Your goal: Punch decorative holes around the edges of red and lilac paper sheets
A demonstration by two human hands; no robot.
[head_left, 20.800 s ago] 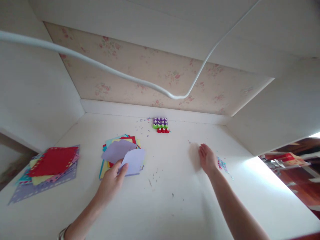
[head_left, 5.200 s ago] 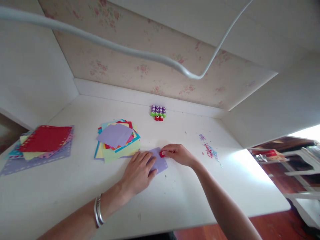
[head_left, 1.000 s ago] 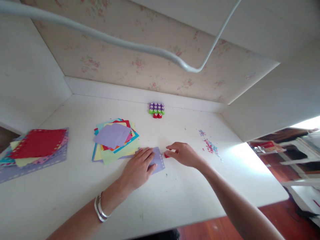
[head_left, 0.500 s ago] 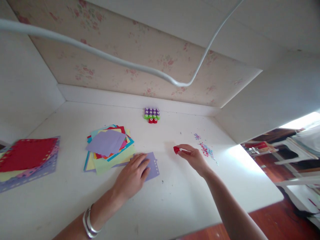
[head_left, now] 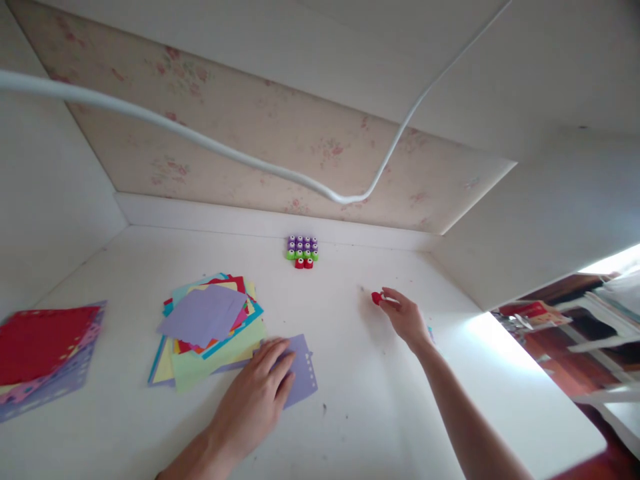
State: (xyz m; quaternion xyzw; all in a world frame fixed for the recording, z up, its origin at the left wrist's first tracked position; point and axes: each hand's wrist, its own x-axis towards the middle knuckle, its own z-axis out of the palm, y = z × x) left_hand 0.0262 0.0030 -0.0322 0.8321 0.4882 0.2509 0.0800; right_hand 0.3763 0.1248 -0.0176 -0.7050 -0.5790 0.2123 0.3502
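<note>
My left hand (head_left: 260,393) lies flat, fingers a little apart, on a purple sheet (head_left: 303,377) with small holes along its right edge. Pinched between the thumb and fingers of my right hand (head_left: 406,323) is a small red punch (head_left: 377,299), held above the white table. Left of my left hand is a pile of coloured paper (head_left: 207,315), a purple piece on top. Several small purple, green and red punches (head_left: 303,251) stand in rows near the wall.
At the far left lie a red sheet (head_left: 45,340) and other punched sheets. A white cable (head_left: 280,171) hangs across the view. The white table (head_left: 200,440) meets a side panel (head_left: 540,213) at the right.
My right hand has moved right with the red punch and now covers most of the paper bits there. My left hand stays on the purple sheet. The view has tilted up.
</note>
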